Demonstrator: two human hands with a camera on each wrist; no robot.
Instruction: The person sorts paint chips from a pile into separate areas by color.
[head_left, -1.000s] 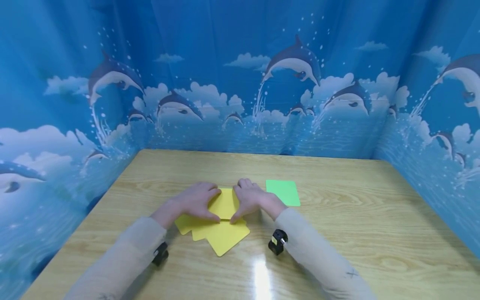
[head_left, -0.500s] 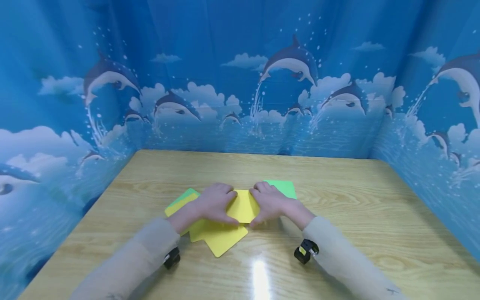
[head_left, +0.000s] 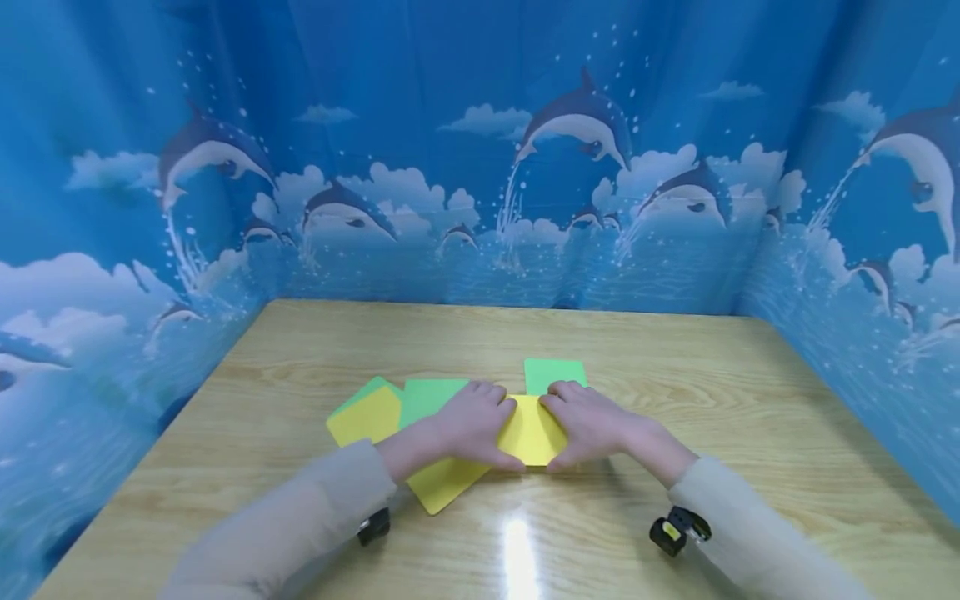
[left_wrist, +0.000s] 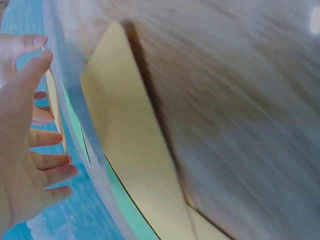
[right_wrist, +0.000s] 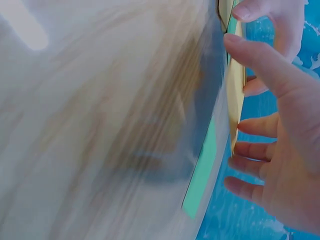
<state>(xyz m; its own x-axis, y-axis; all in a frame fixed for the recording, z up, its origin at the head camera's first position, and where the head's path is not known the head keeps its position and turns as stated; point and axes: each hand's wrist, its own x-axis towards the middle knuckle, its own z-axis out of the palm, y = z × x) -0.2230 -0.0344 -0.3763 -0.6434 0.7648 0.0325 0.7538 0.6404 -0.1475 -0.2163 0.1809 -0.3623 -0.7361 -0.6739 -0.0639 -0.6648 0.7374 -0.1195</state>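
My left hand [head_left: 476,423] and right hand [head_left: 596,423] grip a yellow square card [head_left: 528,429] by its opposite sides, thumbs at the near edge and fingers at the far one. Both wrist views show this card [left_wrist: 56,112] raised off the table between thumb and fingertips; whether it is one sheet or several is hard to tell. Under and left of my left forearm lie a yellow card [head_left: 367,417] with green peeking out behind it, a green card [head_left: 431,396], and another yellow card [head_left: 444,485] partly covered by my hand.
Beyond the held card a green card [head_left: 553,373] lies on the wooden table [head_left: 712,400], its near part hidden. A blue dolphin-print curtain [head_left: 450,150] encloses the table's back and sides. Each wrist carries a small black camera [head_left: 670,533].
Both hands have moved right and slightly nearer with the yellow card, away from the left pile. A green card there, hidden before, now shows.
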